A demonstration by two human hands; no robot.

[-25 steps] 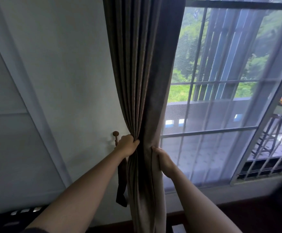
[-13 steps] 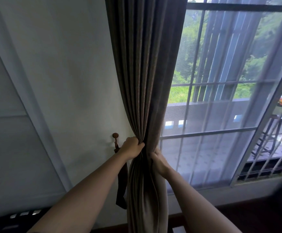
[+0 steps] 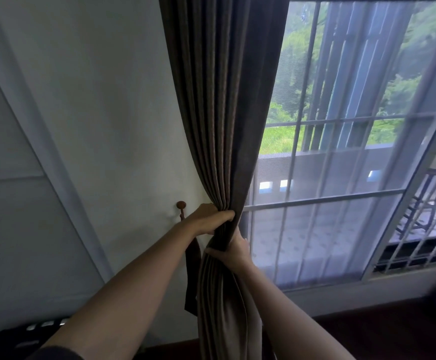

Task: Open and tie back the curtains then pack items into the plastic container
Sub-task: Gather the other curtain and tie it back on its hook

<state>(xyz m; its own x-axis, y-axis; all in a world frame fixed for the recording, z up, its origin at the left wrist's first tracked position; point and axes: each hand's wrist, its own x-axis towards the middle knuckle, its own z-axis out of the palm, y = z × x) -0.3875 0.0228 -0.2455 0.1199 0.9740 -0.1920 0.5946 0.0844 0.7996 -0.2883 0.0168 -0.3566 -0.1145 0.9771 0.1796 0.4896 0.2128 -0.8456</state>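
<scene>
Curtain (image 3: 219,126) hangs gathered at the left edge of the window (image 3: 341,178). Your left hand (image 3: 209,219) grips the pleats; your right hand (image 3: 233,252) clasps them just below. Release one hand for the tieback (image 3: 191,281) hanging under the wall hook (image 3: 181,205) and loose pleats may spill back out

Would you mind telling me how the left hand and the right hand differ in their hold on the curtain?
The left hand grips higher; the right hand grips lower. The left hand comes in from the wall side, the right hand from the window side. Both hold the gathered curtain.
</scene>
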